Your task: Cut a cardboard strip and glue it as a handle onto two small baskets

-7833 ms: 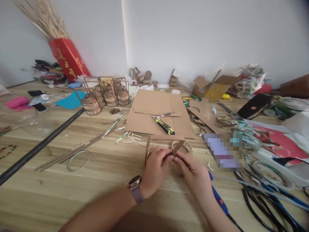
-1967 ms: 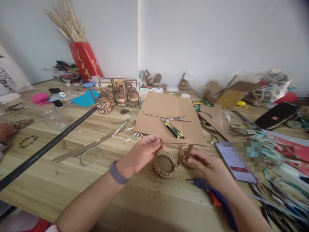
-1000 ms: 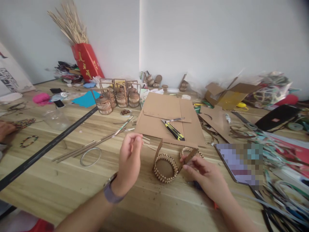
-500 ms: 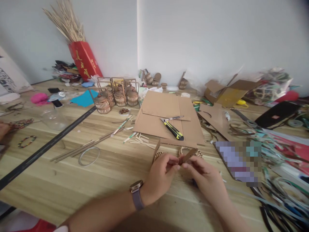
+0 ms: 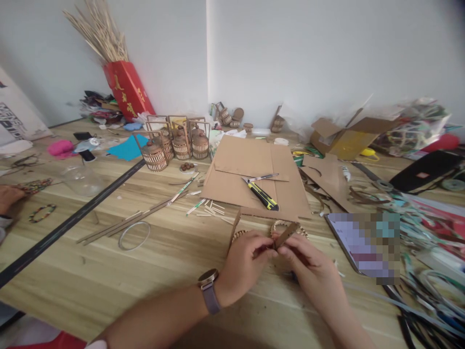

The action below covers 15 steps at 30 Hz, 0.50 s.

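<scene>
Close together at the front middle of the table, my left hand (image 5: 250, 257) and my right hand (image 5: 307, 261) pinch a flat brown strip (image 5: 287, 234) between the fingertips. The strip looks like bamboo and bends round into an angular frame, its far side running just behind my hands. Behind my right fingers shows a small woven ring (image 5: 281, 226) with a light and dark pattern. Part of a similar patterned edge (image 5: 240, 234) peeks out beside my left knuckles. Both fingertips hide exactly where the strip is gripped. A watch (image 5: 208, 286) sits on my left wrist.
Beyond my hands lies stacked cardboard (image 5: 232, 186) bearing a yellow-black utility knife (image 5: 263, 195). Several small handled baskets (image 5: 154, 156) stand further left. A metal ring (image 5: 134, 236) lies left of me, a phone (image 5: 358, 245) right. Another person's hand (image 5: 10, 198) is at far left.
Both hands have shifted slightly right with the strip, and its near end now sticks up a little more between the fingers. The utility knife and baskets stay where they were.
</scene>
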### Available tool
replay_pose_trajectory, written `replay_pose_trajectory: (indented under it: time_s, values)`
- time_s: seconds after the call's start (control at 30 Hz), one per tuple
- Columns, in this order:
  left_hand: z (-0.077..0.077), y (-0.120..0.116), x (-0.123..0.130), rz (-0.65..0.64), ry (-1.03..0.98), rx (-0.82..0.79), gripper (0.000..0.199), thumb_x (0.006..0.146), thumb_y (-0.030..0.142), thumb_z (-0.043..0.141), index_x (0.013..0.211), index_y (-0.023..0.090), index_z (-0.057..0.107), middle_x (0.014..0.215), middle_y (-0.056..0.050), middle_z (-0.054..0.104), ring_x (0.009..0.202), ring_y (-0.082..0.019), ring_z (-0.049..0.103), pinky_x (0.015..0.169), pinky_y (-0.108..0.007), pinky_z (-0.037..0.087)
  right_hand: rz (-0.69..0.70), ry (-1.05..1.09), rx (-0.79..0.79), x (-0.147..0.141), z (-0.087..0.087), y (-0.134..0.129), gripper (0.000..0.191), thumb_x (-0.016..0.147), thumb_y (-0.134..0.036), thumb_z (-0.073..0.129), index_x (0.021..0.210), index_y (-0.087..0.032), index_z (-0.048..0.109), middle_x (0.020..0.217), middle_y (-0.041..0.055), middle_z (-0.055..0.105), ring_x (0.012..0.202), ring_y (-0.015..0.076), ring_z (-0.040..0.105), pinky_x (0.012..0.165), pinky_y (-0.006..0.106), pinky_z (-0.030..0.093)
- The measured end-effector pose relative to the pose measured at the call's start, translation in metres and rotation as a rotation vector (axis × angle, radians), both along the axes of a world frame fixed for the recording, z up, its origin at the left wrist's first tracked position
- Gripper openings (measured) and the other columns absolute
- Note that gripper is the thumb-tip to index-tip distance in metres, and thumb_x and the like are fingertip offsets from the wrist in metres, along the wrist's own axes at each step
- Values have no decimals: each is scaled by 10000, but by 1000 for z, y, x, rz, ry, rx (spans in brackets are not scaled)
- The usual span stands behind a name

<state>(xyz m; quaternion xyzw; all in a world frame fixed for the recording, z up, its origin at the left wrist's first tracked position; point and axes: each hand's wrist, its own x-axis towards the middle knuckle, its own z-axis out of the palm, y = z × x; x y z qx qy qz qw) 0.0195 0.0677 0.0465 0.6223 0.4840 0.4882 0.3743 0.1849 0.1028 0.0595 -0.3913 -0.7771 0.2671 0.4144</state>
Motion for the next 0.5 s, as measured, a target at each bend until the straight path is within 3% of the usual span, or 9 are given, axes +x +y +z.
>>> replay_pose_trajectory:
  time_s: [0.5]
  values:
    - [-2,-3,0,44,80,67,131,903,256,658,940,168,748,879,-48,705,837,-187,623,753,-273,456,9,-9,53,-1,-2,-4,138,873,-314,623,846,-242,738,905,59,766,820,208,724,743,300,587]
